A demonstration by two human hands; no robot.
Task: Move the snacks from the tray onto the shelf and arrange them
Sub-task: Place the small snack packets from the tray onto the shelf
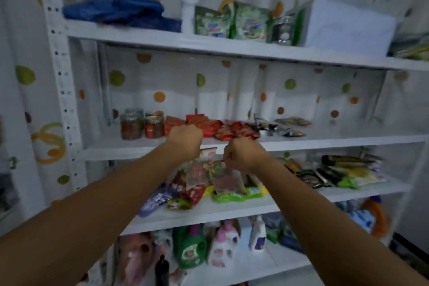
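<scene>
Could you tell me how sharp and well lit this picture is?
Head view: dim, bluish light; motion blur softens everything, so the labels on the snack packets gripped by the left hand and right hand are unreadable; the head view's wide lens bends the shelf boards.

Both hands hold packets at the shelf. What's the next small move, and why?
Probably lift the left hand and right hand slightly and lay the packets on the middle shelf: they hang below its edge, and bare space shows before the red packs.
</scene>
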